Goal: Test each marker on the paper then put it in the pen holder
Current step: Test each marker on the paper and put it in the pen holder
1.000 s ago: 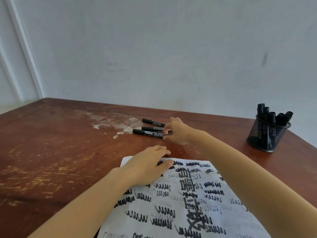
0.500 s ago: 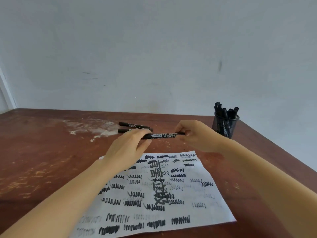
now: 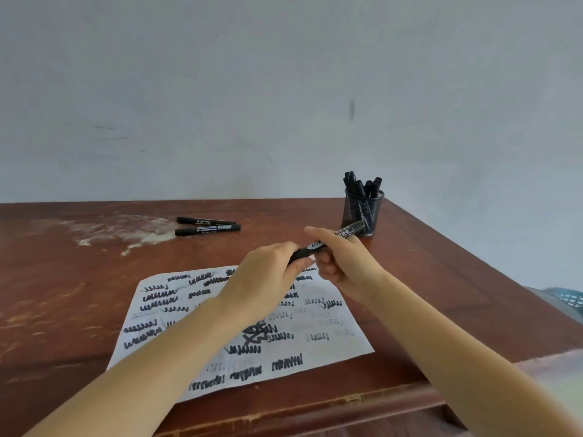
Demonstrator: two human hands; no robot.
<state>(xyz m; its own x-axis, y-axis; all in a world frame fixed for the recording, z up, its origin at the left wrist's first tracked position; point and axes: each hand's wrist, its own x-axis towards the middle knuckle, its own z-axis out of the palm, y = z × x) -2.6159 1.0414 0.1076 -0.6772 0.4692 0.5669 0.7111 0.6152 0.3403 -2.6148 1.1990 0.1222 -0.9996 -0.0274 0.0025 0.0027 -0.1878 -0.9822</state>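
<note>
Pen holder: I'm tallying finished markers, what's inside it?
Several black markers stand in the mesh pen holder, caps above the rim. The held marker covers part of its front; exact count unclear.

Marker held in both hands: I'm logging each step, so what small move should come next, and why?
Probably pull the hands apart to uncap it. The left hand grips one end of the marker, the right hand grips its barrel, and it hangs above the paper with no tip showing, so it likely has not been tested yet.
</note>
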